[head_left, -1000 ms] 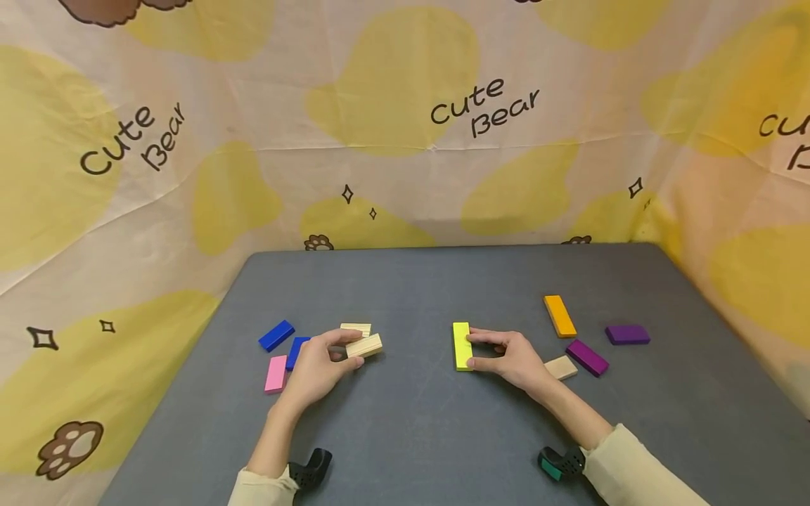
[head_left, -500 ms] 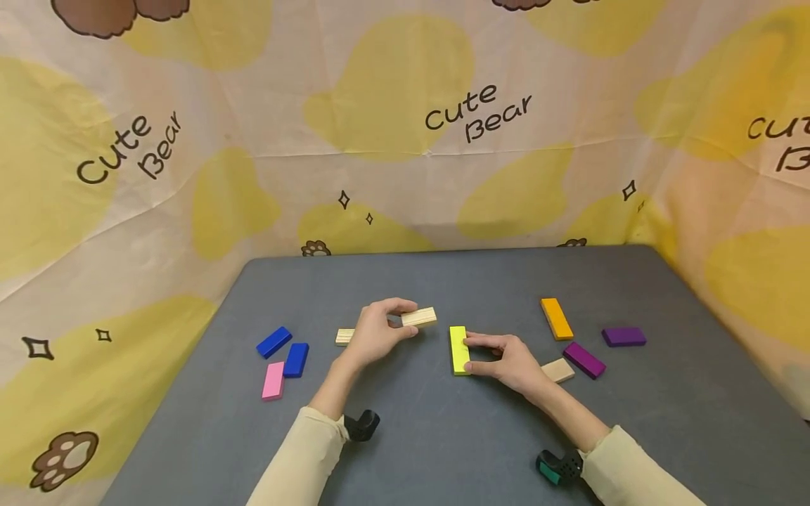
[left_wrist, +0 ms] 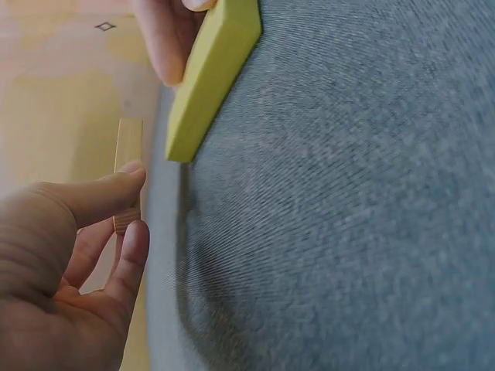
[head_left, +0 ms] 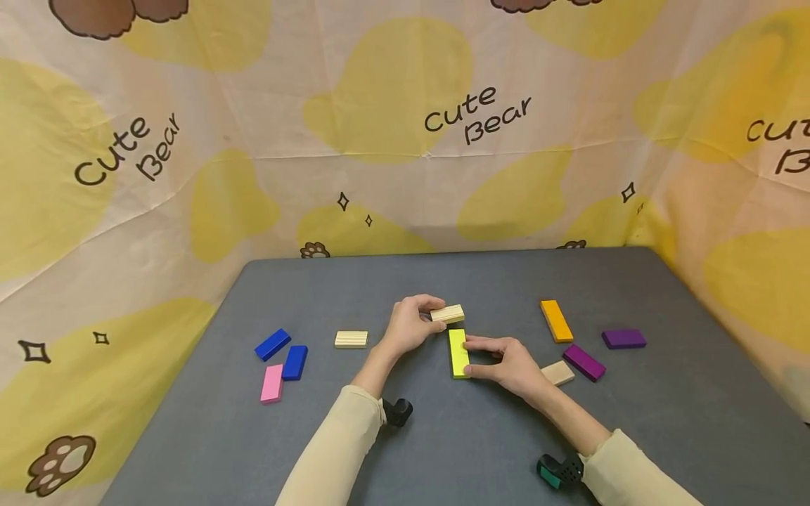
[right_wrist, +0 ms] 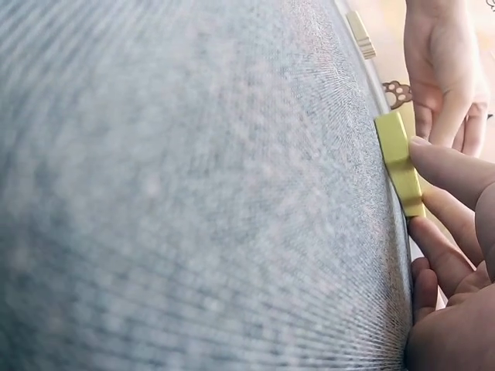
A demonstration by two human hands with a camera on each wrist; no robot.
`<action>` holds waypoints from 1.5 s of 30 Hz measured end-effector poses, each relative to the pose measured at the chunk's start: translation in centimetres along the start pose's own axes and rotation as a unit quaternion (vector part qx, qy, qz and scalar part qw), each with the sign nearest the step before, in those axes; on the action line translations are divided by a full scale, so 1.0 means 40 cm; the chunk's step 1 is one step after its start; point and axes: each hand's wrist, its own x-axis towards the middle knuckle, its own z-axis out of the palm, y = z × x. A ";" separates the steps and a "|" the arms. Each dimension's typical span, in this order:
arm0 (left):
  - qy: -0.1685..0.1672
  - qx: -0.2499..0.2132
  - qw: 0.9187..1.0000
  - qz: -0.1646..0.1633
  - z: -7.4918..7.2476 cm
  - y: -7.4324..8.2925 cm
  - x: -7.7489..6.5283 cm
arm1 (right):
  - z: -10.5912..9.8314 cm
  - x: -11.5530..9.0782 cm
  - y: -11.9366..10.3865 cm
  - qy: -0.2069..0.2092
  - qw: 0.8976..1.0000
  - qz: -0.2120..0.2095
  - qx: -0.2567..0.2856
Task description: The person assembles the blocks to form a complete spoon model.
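In the head view my left hand (head_left: 410,325) pinches a plain wooden block (head_left: 447,314) between thumb and fingers. That block is held just beyond the far end of a yellow block (head_left: 458,353); the left wrist view also shows the wooden block (left_wrist: 129,147) in the grip. My right hand (head_left: 509,365) holds the yellow block by its right side with thumb and fingertips, while the block lies lengthwise on the table. In the right wrist view the thumb and fingers touch the yellow block (right_wrist: 398,158). The block's underside is hidden.
On the left of the grey table (head_left: 405,450) lie two blue blocks (head_left: 294,362), a pink block (head_left: 272,384) and a wooden block (head_left: 351,339). To the right are an orange block (head_left: 556,321), two purple blocks (head_left: 585,362) and a partly covered wooden block (head_left: 558,373). A patterned curtain (head_left: 392,119) hangs behind.
My left hand has carried the wooden block rightward, from beside the other wooden block to the yellow block's far end. The right hand stays at the yellow block.
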 end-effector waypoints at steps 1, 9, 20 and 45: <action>-0.004 0.002 1.000 -0.001 0.004 -0.002 0.002 | 0.001 0.000 0.001 -0.001 1.000 -0.001 0.002; -0.066 0.042 0.997 0.001 0.016 -0.018 0.009 | 0.006 -0.001 0.003 -0.002 1.000 0.000 0.006; -0.121 0.090 0.988 0.040 0.022 -0.011 0.016 | 0.005 -0.007 0.008 -0.009 1.000 -0.003 0.021; -0.121 0.057 0.991 0.018 0.018 -0.026 0.013 | 0.003 -0.001 0.006 -0.001 1.000 -0.006 0.012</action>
